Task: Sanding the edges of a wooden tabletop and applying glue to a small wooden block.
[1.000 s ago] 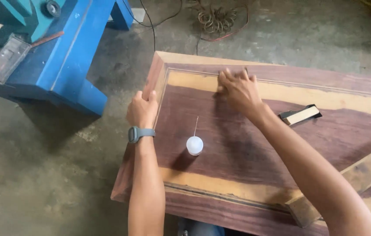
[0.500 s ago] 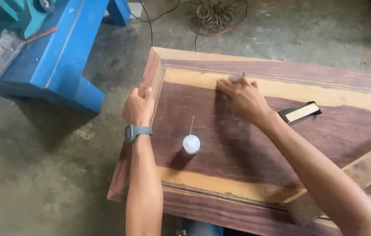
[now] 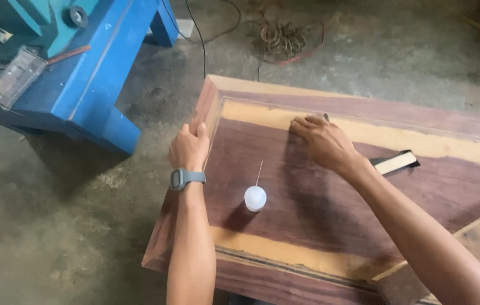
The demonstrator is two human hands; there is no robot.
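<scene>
A large dark reddish wood panel [image 3: 308, 214] with pale yellow streaks and a framed border lies flat below me. My left hand [image 3: 189, 148], with a grey watch [image 3: 185, 178] on its wrist, grips the panel's left edge. My right hand [image 3: 322, 141] presses palm-down on the pale strip near the far border, over a small grey piece [image 3: 325, 117] whose corner shows past the fingers. A small white bottle [image 3: 254, 197] with a thin needle tip stands on the panel between my arms.
A small block [image 3: 396, 162] with a pale face and dark edges lies on the panel beside my right forearm. A pale wooden batten [image 3: 477, 234] crosses the right corner. A blue machine stand [image 3: 87, 73] is at the left, and coiled wire [image 3: 285, 36] lies on the concrete floor.
My right hand has slid a little along the pale strip, its fingers now flatter. The view has shifted slightly. My left hand keeps its grip on the edge.
</scene>
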